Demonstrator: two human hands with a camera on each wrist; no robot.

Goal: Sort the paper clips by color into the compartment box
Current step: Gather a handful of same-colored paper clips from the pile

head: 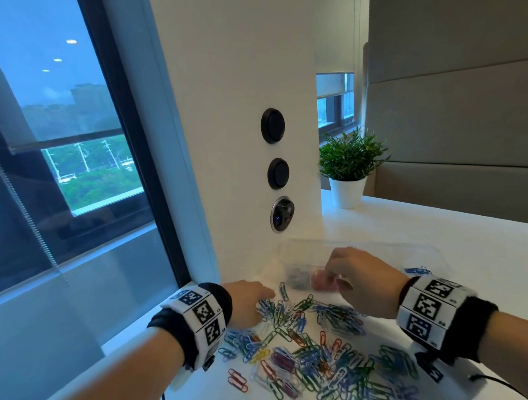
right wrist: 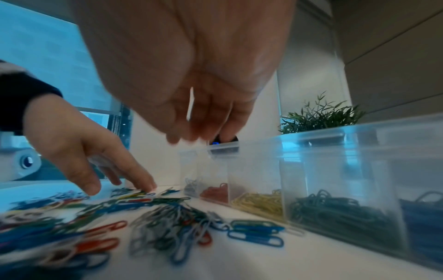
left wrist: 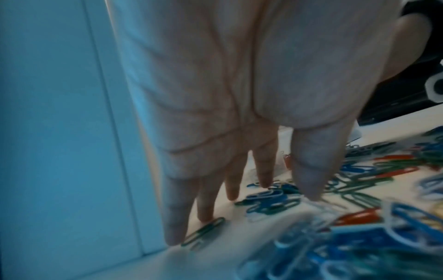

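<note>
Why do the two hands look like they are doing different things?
The left hand is low, fingers straight, touching loose clips in the pile on the table; the right hand is raised over the clear compartment box. The left hand's fingers spread apart; the right hand's fingers bunch together, pointing down. Whether the right hand holds a clip is unclear. Both wear marker wristbands.

The left wristband [head: 199, 318] and the right wristband [head: 432, 308] each carry square black-and-white coded markers with tiny characters printed beside them. These characters are too small and blurred to read for certain. No other text, brand or number can be read in any view.
</note>
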